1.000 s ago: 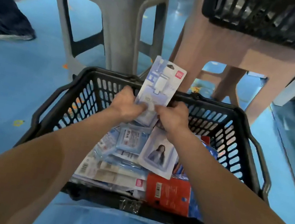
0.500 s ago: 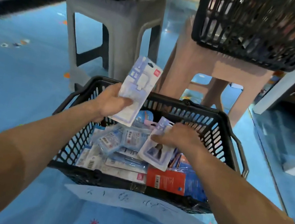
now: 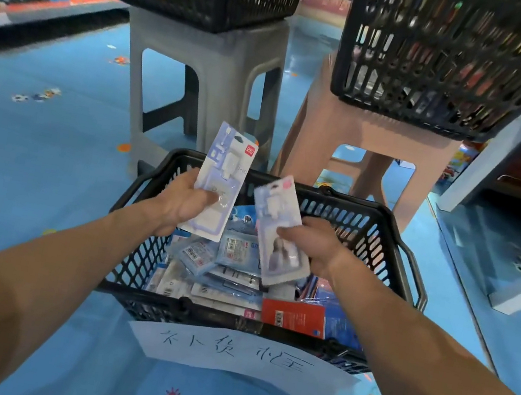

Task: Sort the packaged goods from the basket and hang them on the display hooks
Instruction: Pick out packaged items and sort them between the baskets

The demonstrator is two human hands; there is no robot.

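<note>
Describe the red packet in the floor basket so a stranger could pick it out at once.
Find the black basket on the blue floor, the one with a handwritten paper sign on its near wall. Inside, toward the near right corner, lies the red packet. Its plain red face with a white barcode sets it apart from the pale blue and white packets around it.

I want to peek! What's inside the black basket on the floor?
The basket holds a pile of packets, mostly pale blue, plus a red packet. Whatever lies under the pile is covered.
</note>
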